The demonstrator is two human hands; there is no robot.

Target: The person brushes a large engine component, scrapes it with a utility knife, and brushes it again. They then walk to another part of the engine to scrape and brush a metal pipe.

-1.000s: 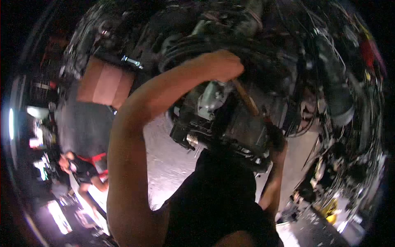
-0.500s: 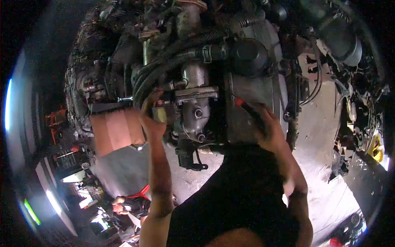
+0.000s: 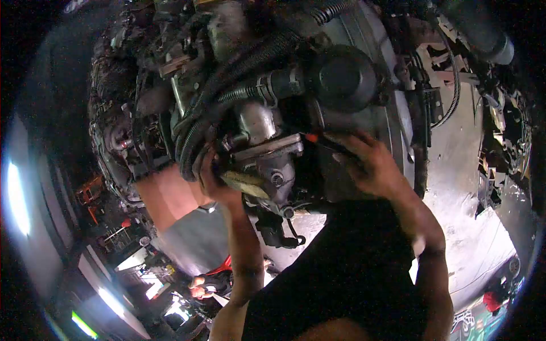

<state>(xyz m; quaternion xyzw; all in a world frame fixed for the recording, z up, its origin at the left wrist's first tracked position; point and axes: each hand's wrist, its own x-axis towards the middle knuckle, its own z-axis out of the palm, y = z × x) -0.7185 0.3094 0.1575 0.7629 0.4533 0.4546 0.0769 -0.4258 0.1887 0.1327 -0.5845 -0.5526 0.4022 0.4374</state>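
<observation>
A metal engine housing [image 3: 277, 178] with a flat flange [image 3: 267, 149] stands in the middle of the view. At its left side is my left hand [image 3: 215, 181], closed around a yellowish pad [image 3: 245, 184] that lies against the housing; its fingertips are partly hidden. My right hand [image 3: 372, 167] grips a slim dark-handled tool with a red collar [image 3: 310, 137]. The tool points left, with its front end close to the flange's right end. Its working tip is too dark and small to make out.
Ribbed hoses [image 3: 239, 71] run above the housing, beside a round black cover [image 3: 343, 78]. An orange-brown box-like piece [image 3: 170, 196] sits left of my left hand. A person [image 3: 199, 287] is at the lower left. Dark engine parts and cables crowd the upper edges.
My right hand has brought the tool left and up to the flange. My left hand has moved the yellowish pad against the housing. The whole view has tilted and come closer.
</observation>
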